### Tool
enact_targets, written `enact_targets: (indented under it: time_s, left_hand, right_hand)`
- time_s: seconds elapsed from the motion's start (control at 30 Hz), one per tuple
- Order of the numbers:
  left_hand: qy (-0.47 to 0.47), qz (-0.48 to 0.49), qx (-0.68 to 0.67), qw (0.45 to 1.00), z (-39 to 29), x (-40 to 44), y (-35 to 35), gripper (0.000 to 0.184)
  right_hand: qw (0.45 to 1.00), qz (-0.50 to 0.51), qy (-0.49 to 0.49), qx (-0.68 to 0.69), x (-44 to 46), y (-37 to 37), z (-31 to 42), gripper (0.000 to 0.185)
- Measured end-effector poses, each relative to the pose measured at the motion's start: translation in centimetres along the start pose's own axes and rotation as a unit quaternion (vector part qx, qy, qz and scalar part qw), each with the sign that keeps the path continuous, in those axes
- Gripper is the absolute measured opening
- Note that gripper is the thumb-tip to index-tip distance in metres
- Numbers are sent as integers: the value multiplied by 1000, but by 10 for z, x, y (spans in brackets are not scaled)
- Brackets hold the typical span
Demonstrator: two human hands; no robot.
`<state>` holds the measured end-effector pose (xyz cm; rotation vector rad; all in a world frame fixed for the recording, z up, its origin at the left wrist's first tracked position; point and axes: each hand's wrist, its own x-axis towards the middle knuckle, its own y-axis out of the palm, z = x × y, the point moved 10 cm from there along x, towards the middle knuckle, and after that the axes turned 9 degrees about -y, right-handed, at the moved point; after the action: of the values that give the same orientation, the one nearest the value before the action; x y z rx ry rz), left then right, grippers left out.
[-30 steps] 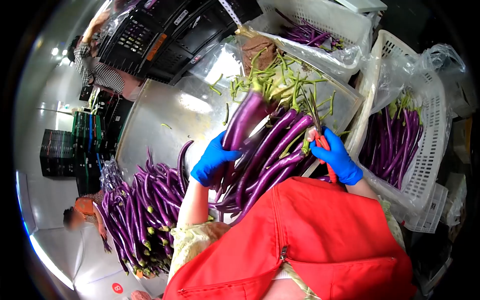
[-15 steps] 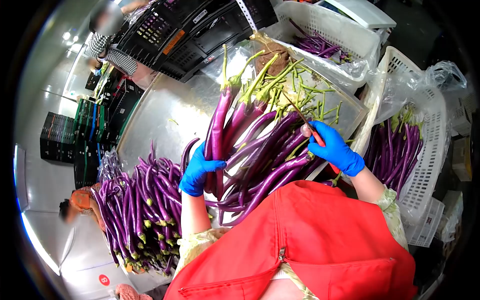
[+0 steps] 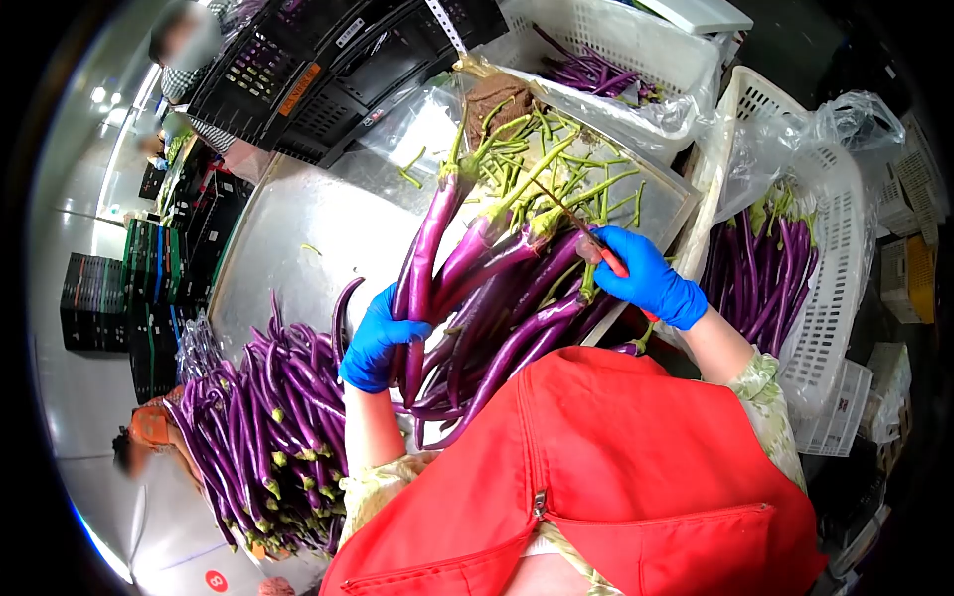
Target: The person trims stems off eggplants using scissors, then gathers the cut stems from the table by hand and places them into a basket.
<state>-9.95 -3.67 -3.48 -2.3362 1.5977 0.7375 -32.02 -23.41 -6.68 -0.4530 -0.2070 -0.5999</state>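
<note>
My left hand (image 3: pixel 374 341), in a blue glove, is closed around a few long purple eggplants (image 3: pixel 425 258), their green stems pointing away from me. My right hand (image 3: pixel 648 278), also gloved in blue, grips a red-handled knife (image 3: pixel 613 262); its thin dark blade reaches toward the stem ends. More eggplants (image 3: pixel 537 333) lie between my hands, partly under those I hold. Cut green stems (image 3: pixel 571 164) are scattered on the metal table (image 3: pixel 288 214) beyond them, beside a brown cloth-like lump (image 3: pixel 497 104).
A large eggplant pile (image 3: pixel 263 427) lies at left. White crates (image 3: pixel 686 89) with eggplants stand at the back and right (image 3: pixel 840 248). Black crates (image 3: pixel 333 79) border the table's far side. Other people (image 3: pixel 184 50) are at the left.
The view has shifted, so the scene sits slightly further left and up. My left hand still holds its eggplants. The knife stays in my right hand, and stems lie at a new spot.
</note>
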Motion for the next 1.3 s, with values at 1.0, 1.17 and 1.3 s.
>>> enact_targets:
  time_s: [1.0, 1.17, 1.3]
  left_hand:
    - [31, -84, 66, 994, 12, -4, -8, 61]
    - [34, -88, 92, 991, 16, -2, -4, 56]
    - [18, -93, 93, 991, 19, -2, -2, 60]
  right_hand:
    - [912, 100, 233, 323, -32, 25, 38, 28]
    - [911, 172, 257, 272, -38, 31, 21, 24]
    - [912, 174, 262, 264, -40, 32, 13, 24]
